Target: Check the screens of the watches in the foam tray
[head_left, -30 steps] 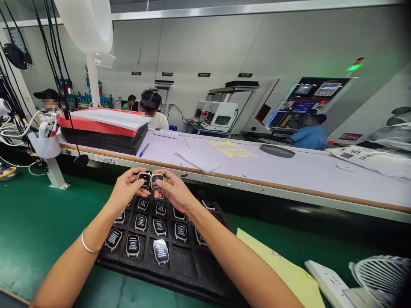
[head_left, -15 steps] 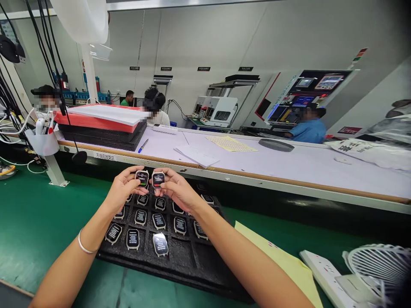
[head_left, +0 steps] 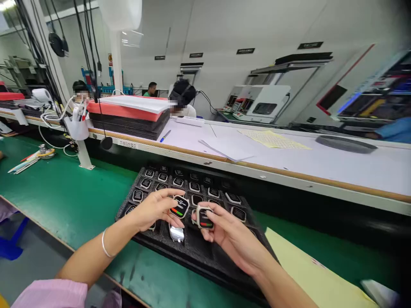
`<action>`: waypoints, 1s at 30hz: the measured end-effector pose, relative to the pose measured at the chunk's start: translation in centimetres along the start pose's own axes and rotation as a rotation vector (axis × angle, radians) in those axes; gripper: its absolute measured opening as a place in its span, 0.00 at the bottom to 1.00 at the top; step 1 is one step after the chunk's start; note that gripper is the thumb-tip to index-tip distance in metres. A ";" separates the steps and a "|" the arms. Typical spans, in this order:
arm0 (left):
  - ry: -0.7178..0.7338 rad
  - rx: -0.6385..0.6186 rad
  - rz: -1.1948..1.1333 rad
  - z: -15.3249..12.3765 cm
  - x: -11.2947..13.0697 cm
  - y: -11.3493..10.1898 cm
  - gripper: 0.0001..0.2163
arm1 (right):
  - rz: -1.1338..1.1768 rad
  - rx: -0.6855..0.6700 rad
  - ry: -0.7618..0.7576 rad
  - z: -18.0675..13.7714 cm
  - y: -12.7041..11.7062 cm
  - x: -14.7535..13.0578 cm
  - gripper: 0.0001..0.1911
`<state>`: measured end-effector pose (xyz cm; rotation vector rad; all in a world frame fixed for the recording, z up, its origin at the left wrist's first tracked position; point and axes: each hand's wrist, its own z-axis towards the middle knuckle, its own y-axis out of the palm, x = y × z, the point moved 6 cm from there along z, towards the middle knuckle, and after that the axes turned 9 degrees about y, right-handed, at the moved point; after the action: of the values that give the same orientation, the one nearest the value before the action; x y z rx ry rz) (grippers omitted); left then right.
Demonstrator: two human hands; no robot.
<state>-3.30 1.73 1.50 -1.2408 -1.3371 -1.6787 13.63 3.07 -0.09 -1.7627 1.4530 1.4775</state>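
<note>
Between the thumb and fingers of my left hand (head_left: 157, 209) is a smartwatch (head_left: 180, 207) without a strap, its lit screen showing a red and green bar. My right hand (head_left: 224, 226) grips a second smartwatch (head_left: 204, 217), lit with white text and a red bar. Both are held just above a black foam tray (head_left: 199, 252) whose compartments hold several more strapless watches with text on their screens. One watch (head_left: 177, 233) below my left fingers reflects bright light. My hands and forearms hide part of the tray.
Behind the tray runs a raised white shelf (head_left: 289, 167) with stacked black and red trays (head_left: 128, 115), a blue pen (head_left: 165, 136) and papers. A yellow sheet (head_left: 308, 273) lies on the green bench at right. A white cup holder (head_left: 77, 128) stands left. Co-workers sit beyond.
The view has swung left. My hands, still holding the two watches, have come lower and nearer over the tray, and the watches are slightly farther apart.
</note>
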 end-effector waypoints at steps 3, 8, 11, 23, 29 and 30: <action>0.029 0.013 -0.037 0.7 -0.1 0.3 0.27 | -0.009 0.009 -0.001 -0.2 -0.5 0.2 0.24; 0.056 0.028 -0.033 1.4 0.6 0.5 0.21 | -0.038 0.053 -0.069 -0.3 -1.4 -0.7 0.25; 0.084 0.080 0.002 1.6 1.0 0.9 0.18 | -0.058 0.048 -0.093 -0.6 -1.4 -1.0 0.27; 0.065 0.054 0.226 3.6 -0.1 5.0 0.20 | -0.071 0.074 -0.213 -2.0 -4.9 -1.7 0.20; 0.036 -0.088 0.371 3.9 -2.6 7.7 0.20 | 0.071 0.066 -0.171 -3.9 -7.1 -0.4 0.16; 0.021 -0.125 0.367 3.7 -3.1 8.2 0.23 | 0.102 0.050 -0.154 -4.3 -7.4 -0.1 0.16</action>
<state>6.13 2.93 1.52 -1.4364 -0.9337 -1.5240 22.08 2.27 -0.68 -1.5299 1.5055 1.5768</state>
